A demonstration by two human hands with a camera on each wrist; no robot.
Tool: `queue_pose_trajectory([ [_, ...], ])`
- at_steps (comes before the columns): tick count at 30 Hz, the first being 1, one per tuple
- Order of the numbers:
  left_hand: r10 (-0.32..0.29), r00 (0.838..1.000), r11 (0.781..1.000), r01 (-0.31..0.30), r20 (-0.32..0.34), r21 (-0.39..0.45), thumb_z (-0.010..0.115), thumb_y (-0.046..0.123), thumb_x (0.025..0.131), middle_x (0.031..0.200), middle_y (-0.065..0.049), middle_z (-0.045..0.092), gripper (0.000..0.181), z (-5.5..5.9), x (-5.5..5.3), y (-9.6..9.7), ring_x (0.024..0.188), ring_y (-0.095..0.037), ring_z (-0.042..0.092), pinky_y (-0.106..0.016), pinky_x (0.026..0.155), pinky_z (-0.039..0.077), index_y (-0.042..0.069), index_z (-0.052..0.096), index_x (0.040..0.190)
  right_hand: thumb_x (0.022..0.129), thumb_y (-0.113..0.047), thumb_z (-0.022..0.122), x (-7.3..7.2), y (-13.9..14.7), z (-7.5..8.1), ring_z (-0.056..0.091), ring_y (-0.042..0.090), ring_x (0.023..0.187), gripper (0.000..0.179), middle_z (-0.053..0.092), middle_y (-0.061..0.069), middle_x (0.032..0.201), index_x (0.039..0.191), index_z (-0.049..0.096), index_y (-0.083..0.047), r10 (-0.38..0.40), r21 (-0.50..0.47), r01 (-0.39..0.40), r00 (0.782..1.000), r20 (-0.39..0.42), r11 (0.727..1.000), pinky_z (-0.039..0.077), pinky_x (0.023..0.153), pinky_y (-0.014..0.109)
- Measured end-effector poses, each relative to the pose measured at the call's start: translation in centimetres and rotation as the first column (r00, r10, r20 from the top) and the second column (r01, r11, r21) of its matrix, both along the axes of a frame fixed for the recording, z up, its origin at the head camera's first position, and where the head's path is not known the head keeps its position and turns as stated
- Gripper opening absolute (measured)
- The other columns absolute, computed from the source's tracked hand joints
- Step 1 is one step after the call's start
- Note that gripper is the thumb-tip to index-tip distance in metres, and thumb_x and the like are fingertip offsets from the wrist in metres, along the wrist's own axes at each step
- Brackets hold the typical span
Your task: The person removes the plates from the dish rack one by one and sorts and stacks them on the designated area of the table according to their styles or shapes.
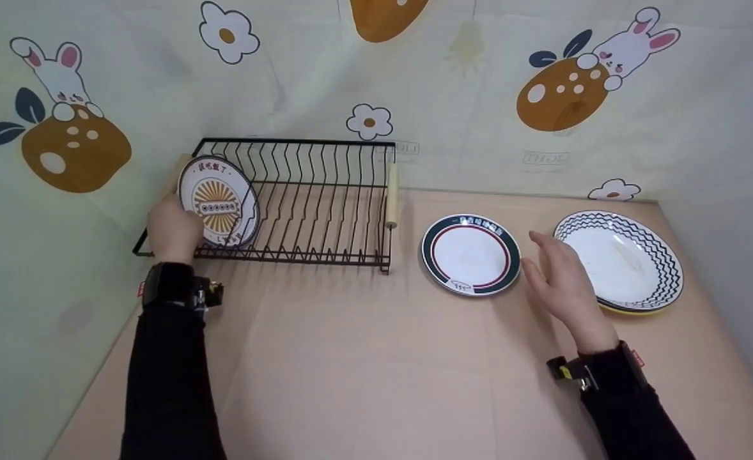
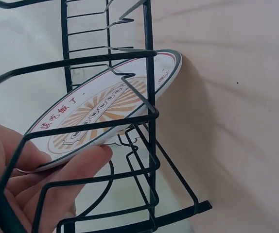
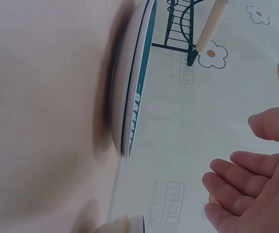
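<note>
A white plate with an orange sunburst and red lettering [image 1: 220,198] stands tilted at the left end of the black wire dish rack [image 1: 300,140]. My left hand [image 1: 175,227] pinches its edge, thumb on the printed face and fingers behind, as the left wrist view shows. Over on the right, my right hand [image 1: 565,287] hovers with fingers extended, holding nothing. It is between a dark-green-rimmed plate [image 1: 469,255] and a white dish with a black zigzag rim [image 1: 626,262]. In the right wrist view, the green-rimmed plate [image 3: 142,73] shows a doubled edge, apart from the hand.
Wooden handles [image 1: 392,195] are fixed to the rack's ends. Under the zigzag dish a yellow edge [image 1: 638,312] peeks out. A patterned cloth [image 1: 453,96] with rabbits and flowers hangs behind the beige tabletop [image 1: 376,364].
</note>
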State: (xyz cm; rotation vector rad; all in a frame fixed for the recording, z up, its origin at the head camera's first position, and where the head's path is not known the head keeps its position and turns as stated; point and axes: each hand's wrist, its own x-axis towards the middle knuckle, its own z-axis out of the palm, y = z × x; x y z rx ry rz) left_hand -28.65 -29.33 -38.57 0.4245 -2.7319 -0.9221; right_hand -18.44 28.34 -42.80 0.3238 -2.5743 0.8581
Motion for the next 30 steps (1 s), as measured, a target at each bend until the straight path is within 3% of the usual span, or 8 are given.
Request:
queue_pose_trajectory([
  [9,0.023,0.985,1.0,-0.026,-0.172,-0.016,0.043,-0.003,0.095,0.124,-0.035,0.058,0.039,0.1,0.9,0.3,0.113,-0.047,0.056,-0.058,0.092,0.045,-0.016,0.05,0.131,0.094,-0.006,0.063,-0.1,-0.5,0.1,0.046,0.046,0.126,0.046,0.054,0.03,0.132,0.136,0.05,0.009,0.008,0.008,-0.008,1.0,0.015,1.0,0.032,0.108,0.057],
  [15,0.084,0.967,0.996,-0.091,-0.242,-0.018,0.043,0.001,0.099,0.117,-0.035,0.06,0.032,0.5,1.6,0.6,0.107,-0.046,0.06,-0.057,0.086,0.048,-0.016,0.051,0.125,0.095,-0.007,0.062,-0.1,-0.8,0.1,0.046,0.045,0.125,0.046,0.054,0.03,0.132,0.136,0.049,0.008,0.007,0.016,-0.007,1.0,0.02,1.0,0.034,0.107,0.056],
  [24,0.103,0.913,0.994,-0.113,-0.395,-0.001,0.046,0.006,0.1,0.103,-0.03,0.066,0.026,1.1,2.5,1.5,0.091,-0.039,0.063,-0.052,0.075,0.047,-0.012,0.057,0.115,0.094,-0.005,0.063,-0.1,-1.4,-0.2,0.047,0.046,0.124,0.045,0.054,0.031,0.131,0.135,0.05,0.01,0.031,0.003,-0.031,1.0,-0.004,1.0,0.034,0.106,0.057],
  [30,0.107,0.876,0.993,-0.116,-0.47,0.011,0.049,0.005,0.098,0.093,-0.024,0.065,0.022,1.4,3.1,2.3,0.078,-0.032,0.058,-0.039,0.065,0.04,-0.01,0.06,0.109,0.093,-0.003,0.063,-0.1,-1.8,0.0,0.046,0.045,0.125,0.046,0.054,0.03,0.133,0.135,0.05,0.01,0.038,-0.011,-0.038,0.999,0.001,0.999,0.033,0.107,0.057],
])
